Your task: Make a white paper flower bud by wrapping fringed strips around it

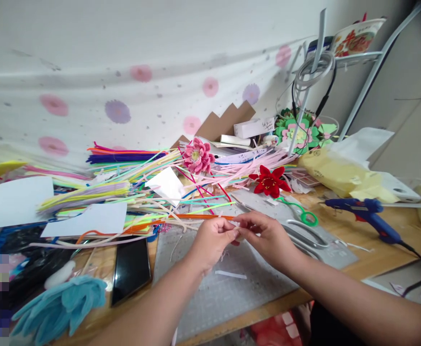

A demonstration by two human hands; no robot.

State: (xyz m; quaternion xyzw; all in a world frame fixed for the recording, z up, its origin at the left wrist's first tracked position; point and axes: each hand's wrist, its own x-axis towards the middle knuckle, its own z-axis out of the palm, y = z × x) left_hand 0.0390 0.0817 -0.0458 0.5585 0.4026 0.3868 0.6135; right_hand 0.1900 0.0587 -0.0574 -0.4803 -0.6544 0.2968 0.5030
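Observation:
Over the grey cutting mat (203, 298), my left hand (216, 240) and my right hand (259, 233) meet at the fingertips. The fingers of both are pinched together around something small and pale, mostly hidden between them. A thin whitish curl (224, 255) shows just below my left hand. On the mat under the hands lies a short white strip (231, 275). Large grey-handled scissors (306, 233) rest beside my right wrist.
Bundles of coloured pipe cleaners (88, 196) cover the back left. Behind the hands are a pink flower (198, 156) and a red flower (270, 181). A blue glue gun (372, 211) and green scissors (308, 217) lie right; a black phone (131, 269) and blue flower (62, 305) left.

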